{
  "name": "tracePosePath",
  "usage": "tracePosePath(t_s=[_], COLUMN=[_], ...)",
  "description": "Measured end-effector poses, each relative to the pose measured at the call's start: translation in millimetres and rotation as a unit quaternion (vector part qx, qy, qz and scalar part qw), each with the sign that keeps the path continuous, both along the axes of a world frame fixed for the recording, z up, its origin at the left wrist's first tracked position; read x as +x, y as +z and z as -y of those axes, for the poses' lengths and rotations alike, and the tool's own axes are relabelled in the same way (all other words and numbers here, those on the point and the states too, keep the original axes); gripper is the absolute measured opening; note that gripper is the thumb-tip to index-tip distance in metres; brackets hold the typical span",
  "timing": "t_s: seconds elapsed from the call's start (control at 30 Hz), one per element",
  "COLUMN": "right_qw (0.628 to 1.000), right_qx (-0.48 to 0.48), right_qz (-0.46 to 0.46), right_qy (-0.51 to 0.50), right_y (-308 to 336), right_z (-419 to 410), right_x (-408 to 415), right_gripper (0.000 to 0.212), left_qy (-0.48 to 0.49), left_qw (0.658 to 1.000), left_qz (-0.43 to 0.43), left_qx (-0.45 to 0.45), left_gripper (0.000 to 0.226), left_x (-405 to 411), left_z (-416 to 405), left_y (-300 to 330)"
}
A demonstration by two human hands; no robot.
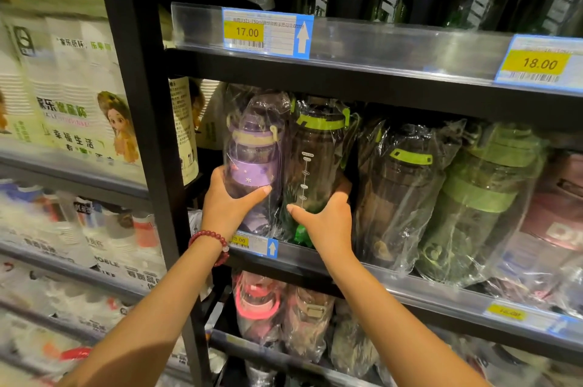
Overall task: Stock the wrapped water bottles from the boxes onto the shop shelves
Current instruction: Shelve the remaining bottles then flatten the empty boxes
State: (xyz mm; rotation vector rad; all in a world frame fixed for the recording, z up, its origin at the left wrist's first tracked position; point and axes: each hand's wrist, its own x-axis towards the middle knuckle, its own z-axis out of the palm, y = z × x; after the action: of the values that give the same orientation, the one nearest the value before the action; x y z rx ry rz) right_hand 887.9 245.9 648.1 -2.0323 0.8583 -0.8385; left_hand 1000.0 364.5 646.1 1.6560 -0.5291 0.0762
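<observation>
Mid-frame shelf [315,255] nearly full. Left hand [225,202] grips purple bottle [252,162]; right hand [325,219] clasps green-capped bottle [315,162]. Boxes unseen; remaining stock unknown.

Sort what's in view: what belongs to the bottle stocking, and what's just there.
Job: left hand gripping purple wrapped bottle; right hand gripping dark green-lidded wrapped bottle; middle shelf edge.

Just there: paper-cup packs; yellow 17.00 price tag; pink-lidded bottle below.
</observation>
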Motion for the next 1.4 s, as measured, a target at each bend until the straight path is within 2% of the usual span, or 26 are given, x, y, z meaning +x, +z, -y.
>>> tracePosePath(t_s=[0.17,0.3,0.43,0.53,0.63,0.7,0.83,0.9,1.0,1.23,1.4], right_qw=[0.997,0.989,0.953,0.927,0.907,0.899,0.88,0.876,0.851,0.784,0.751], right_qx=[0.003,-0.078,-0.251,-0.312,-0.34,-0.333,-0.31,-0.283,-0.279,-0.298,-0.316], right_qz=[-0.044,-0.027,-0.032,-0.057,-0.083,-0.099,-0.154,-0.177,-0.188,-0.172,-0.147], right_qy=[0.066,0.124,0.169,0.198,0.232,0.265,0.324,0.348,0.403,0.516,0.561], right_y=[5,-5,-31,-62,-98,-121,-171,-196,-220,-237,-234], right_z=[-3,-11,-15,-15,-22,-27,-31,-30,-30,-66,-99], right_x=[-17,-52,-100,-139,-185,-217,-282,-312,-345,-401,-421], right_gripper=[0.076,0.094,0.075,0.063,0.064,0.064,0.057,0.059,0.059,0.057,0.057], left_qy=[0.031,0.057,0.129,0.14,0.17,0.191,0.214,0.224,0.229,0.288,0.32], left_qw=[0.998,0.989,0.947,0.915,0.865,0.847,0.844,0.838,0.843,0.773,0.746], left_qz=[0.025,0.083,0.169,0.196,0.22,0.205,0.124,0.065,0.011,-0.074,-0.14], left_qx=[0.052,0.106,0.241,0.324,0.418,0.452,0.476,0.493,0.486,0.561,0.568], left_gripper=[0.077,0.074,0.077,0.074,0.072,0.071,0.068,0.073,0.082,0.067,0.064], left_x=[-13,-50,-101,-156,-218,-264,-362,-411,-474,-563,-598], left_z=[-7,-25,-52,-71,-85,-91,-99,-102,-107,-132,-157], left_y=[8,4,-25,-54,-91,-117,-163,-189,-211,-211,-210])
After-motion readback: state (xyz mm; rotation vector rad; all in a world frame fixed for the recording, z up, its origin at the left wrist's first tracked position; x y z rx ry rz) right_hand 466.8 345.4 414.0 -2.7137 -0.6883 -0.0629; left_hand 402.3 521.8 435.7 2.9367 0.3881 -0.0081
